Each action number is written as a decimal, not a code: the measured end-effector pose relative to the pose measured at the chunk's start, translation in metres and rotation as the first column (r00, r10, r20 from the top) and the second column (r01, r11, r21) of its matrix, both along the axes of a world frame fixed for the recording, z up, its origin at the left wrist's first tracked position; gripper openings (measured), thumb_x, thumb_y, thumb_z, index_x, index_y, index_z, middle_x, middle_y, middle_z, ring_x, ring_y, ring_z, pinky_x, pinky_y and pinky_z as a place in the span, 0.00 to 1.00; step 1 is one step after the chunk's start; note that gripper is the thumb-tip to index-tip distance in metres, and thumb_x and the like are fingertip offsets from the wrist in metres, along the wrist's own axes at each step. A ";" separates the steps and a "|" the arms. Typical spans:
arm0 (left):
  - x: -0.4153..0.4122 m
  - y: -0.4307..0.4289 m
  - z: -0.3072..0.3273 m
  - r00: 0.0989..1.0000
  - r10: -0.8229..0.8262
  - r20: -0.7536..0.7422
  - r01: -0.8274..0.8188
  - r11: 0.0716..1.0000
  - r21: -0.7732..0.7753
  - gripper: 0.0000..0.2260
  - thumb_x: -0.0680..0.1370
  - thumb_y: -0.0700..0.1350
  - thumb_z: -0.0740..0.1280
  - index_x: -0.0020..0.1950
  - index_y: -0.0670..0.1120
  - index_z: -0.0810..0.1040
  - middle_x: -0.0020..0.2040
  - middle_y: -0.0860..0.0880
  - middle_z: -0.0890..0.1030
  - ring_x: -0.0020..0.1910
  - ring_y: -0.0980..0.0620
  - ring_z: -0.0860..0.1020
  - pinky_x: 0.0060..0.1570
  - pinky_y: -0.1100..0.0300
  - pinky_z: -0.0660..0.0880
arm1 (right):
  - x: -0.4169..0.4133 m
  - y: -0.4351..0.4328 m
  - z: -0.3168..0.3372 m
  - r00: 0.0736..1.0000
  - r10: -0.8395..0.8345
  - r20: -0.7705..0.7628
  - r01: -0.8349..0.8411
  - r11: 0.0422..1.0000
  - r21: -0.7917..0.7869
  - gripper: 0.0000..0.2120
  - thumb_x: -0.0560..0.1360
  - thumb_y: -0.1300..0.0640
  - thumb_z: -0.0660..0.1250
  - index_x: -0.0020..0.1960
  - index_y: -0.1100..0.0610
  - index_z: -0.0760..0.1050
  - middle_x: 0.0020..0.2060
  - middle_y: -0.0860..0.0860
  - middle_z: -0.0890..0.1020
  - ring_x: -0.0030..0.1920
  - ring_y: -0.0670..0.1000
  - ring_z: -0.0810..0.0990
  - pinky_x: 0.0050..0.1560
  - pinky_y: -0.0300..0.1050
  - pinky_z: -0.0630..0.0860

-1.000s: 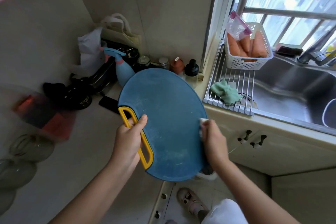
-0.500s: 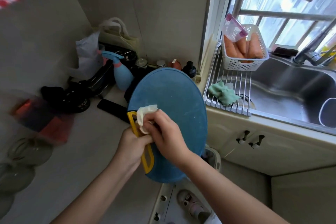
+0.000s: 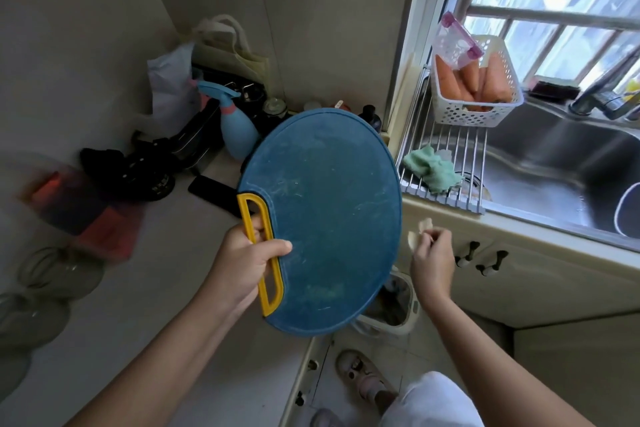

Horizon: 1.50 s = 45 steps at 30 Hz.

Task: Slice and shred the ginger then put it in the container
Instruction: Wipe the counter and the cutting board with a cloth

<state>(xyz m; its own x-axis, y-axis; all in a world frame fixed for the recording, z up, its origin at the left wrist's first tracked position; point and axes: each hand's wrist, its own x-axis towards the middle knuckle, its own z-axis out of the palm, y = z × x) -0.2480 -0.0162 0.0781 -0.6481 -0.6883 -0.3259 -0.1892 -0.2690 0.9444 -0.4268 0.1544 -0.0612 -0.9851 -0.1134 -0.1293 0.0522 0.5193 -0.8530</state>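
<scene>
**Board held over the bin, no ginger in sight**

A person stands at the front edge of the worktop (image 3: pixel 156 288) with a blue board (image 3: pixel 329 218) lifted and tilted, its lower end hanging past the worktop's edge above a bin (image 3: pixel 391 308) on the floor. The left hand (image 3: pixel 247 267) is curled tight round the board's yellow handle (image 3: pixel 250 198), thumb across the blue face. The right hand (image 3: pixel 431 260), just off the board's right edge and not touching it, pinches a small pale wad (image 3: pixel 415 236) between its fingertips. Faint pale smears mark the board's surface.

The ginger itself cannot be seen anywhere in the frame, and no container can be told for certain; blurred glass shapes lie at the worktop's left edge. The board looks to be in mid-clean, so by this view the cutting is either finished or not begun.

Risks from here: the board hangs from a single grip, and a damp handle could let it slip onto the bin or floor. Released where it is, the wad may miss the bin's mouth. Swung back carelessly, the board's far rim could knock the spray bottle (image 3: pixel 235 128) and the jars crowded at the worktop's back edge.
</scene>
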 end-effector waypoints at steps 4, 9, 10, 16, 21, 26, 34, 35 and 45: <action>-0.002 0.004 -0.008 1.000 -0.009 0.015 0.009 1.000 -0.011 0.15 0.72 0.24 0.64 0.50 0.41 0.80 0.46 0.45 0.85 0.49 0.44 0.83 0.55 0.47 0.77 | 0.036 -0.037 0.072 0.905 0.231 -0.358 -0.325 0.918 -0.229 0.06 0.80 0.62 0.60 0.49 0.52 0.69 0.40 0.43 0.75 0.40 0.39 0.74 0.40 0.35 0.67; -0.009 0.014 -0.001 0.996 -0.078 -0.040 0.075 0.995 -0.061 0.16 0.69 0.22 0.65 0.47 0.41 0.80 0.40 0.47 0.84 0.43 0.52 0.82 0.43 0.59 0.78 | 0.081 -0.092 0.127 0.561 0.531 -0.635 -0.686 0.728 0.002 0.09 0.78 0.54 0.59 0.48 0.59 0.73 0.40 0.49 0.77 0.38 0.51 0.75 0.38 0.41 0.68; -0.010 0.015 0.000 0.995 -0.089 -0.050 0.085 0.994 -0.066 0.17 0.69 0.21 0.64 0.47 0.41 0.80 0.40 0.48 0.84 0.43 0.53 0.82 0.41 0.62 0.78 | 0.081 -0.100 0.127 0.522 0.505 -0.688 -0.670 0.741 0.036 0.10 0.78 0.55 0.59 0.47 0.61 0.74 0.40 0.53 0.78 0.37 0.54 0.75 0.38 0.43 0.68; -0.006 0.019 0.002 0.993 -0.099 -0.066 0.100 0.995 0.006 0.17 0.65 0.29 0.68 0.53 0.39 0.79 0.49 0.42 0.84 0.48 0.43 0.83 0.49 0.53 0.80 | 0.030 -0.091 0.093 0.915 0.291 -0.280 -0.333 0.936 -0.114 0.06 0.81 0.55 0.56 0.53 0.56 0.69 0.42 0.55 0.78 0.42 0.58 0.76 0.39 0.48 0.67; 0.000 0.009 0.011 0.993 -0.112 -0.024 0.110 0.991 -0.075 0.14 0.65 0.35 0.69 0.50 0.43 0.81 0.50 0.42 0.84 0.51 0.40 0.81 0.56 0.44 0.76 | -0.021 -0.035 0.031 0.984 -0.035 0.173 0.027 0.999 0.047 0.07 0.83 0.59 0.52 0.57 0.60 0.67 0.51 0.58 0.78 0.41 0.53 0.75 0.38 0.48 0.68; -0.001 0.007 0.016 0.989 -0.146 0.036 0.149 0.983 -0.108 0.13 0.63 0.38 0.69 0.46 0.49 0.84 0.51 0.36 0.81 0.52 0.36 0.80 0.58 0.39 0.74 | -0.006 -0.033 0.063 0.985 -0.110 -0.129 0.077 0.967 -0.241 0.04 0.83 0.59 0.55 0.53 0.58 0.68 0.42 0.49 0.75 0.39 0.45 0.74 0.37 0.44 0.69; -0.005 0.012 0.012 0.978 -0.185 0.092 0.201 0.956 -0.214 0.14 0.68 0.29 0.68 0.49 0.44 0.79 0.43 0.39 0.81 0.44 0.48 0.80 0.47 0.52 0.76 | 0.076 -0.099 0.134 0.494 0.461 -0.737 -0.725 0.687 -0.056 0.02 0.79 0.56 0.59 0.51 0.52 0.67 0.41 0.54 0.75 0.41 0.49 0.71 0.42 0.41 0.68; -0.005 0.012 0.012 0.979 -0.191 0.077 0.203 0.957 -0.207 0.14 0.68 0.30 0.68 0.49 0.44 0.79 0.42 0.38 0.81 0.43 0.47 0.79 0.46 0.53 0.75 | 0.073 -0.104 0.129 0.512 0.440 -0.738 -0.701 0.711 -0.062 0.03 0.79 0.56 0.59 0.51 0.53 0.66 0.41 0.55 0.75 0.41 0.50 0.71 0.43 0.43 0.67; 0.014 0.007 0.015 0.970 -0.238 -0.055 0.236 0.971 -0.042 0.21 0.65 0.34 0.66 0.57 0.46 0.80 0.51 0.44 0.83 0.50 0.44 0.82 0.52 0.52 0.78 | 0.023 -0.101 0.100 0.940 0.210 -0.270 -0.272 0.937 -0.220 0.04 0.81 0.60 0.57 0.48 0.54 0.66 0.40 0.50 0.75 0.41 0.54 0.73 0.39 0.44 0.61</action>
<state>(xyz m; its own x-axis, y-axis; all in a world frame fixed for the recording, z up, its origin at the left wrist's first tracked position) -0.2341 -0.0087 0.0931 -0.8113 -0.5233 -0.2608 -0.1871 -0.1903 0.9637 -0.4037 0.0535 0.0387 -0.9217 -0.3490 0.1695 -0.2685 0.2585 -0.9279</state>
